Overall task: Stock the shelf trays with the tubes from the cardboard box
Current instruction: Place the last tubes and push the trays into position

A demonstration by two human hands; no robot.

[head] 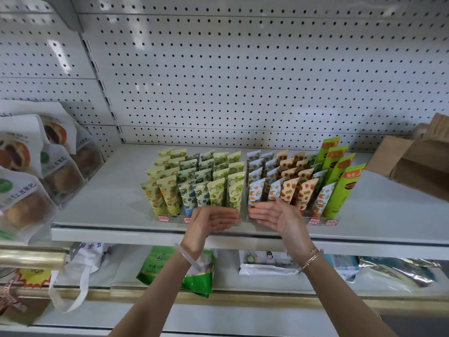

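Observation:
Two clear shelf trays stand side by side on the white shelf [109,205]. The left tray [170,218] holds rows of yellow, blue and green patterned tubes [194,181]. The right tray [323,221] holds blue, orange and red patterned tubes [289,181] plus tall bright green tubes [340,181] at its right end. My left hand [213,221] is at the left tray's front right corner, my right hand [272,215] at the right tray's front left corner, palms facing each other, fingers straight. Neither holds a tube. The cardboard box [418,161] sits on the shelf at the right.
Bagged pastries [36,171] fill the shelf at the left. A pegboard back wall [243,69] rises behind the trays. The lower shelf holds a green bag [201,276], packets and a white tote bag [77,271].

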